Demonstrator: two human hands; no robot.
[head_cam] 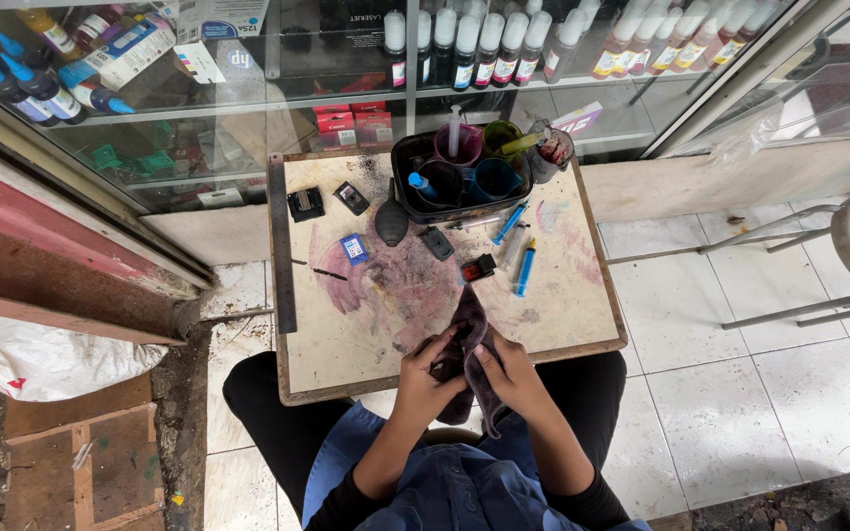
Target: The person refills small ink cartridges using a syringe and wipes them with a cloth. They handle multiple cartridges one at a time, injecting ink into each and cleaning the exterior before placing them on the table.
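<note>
Head view, looking down: we sit at a small stained work board (366, 324) resting across our knees. Both hands meet at its near edge. Our left hand (425, 379) is curled closed around a dark purple rag (471, 324) and something small wrapped inside it; what that item is, we cannot tell, since the cloth hides it. Our right hand (509, 372) is also closed, pinching the rag from the other side, so the cloth is gathered between the two grips, its upper end lying on the board. Holding it low and close likely keeps ink drips over the board.

Further out, within reach, lie a black ink cartridge with a red patch (479, 266), a blue syringe (524, 267), a second syringe (510, 222), a blue-labelled cartridge (353, 248) and a dark rubber bulb (392, 223). A black tray of coloured cups (459, 177) stands at the far edge, probably parked there to stay clear of the hands. A steel ruler (281, 246) lies along the left edge.
</note>
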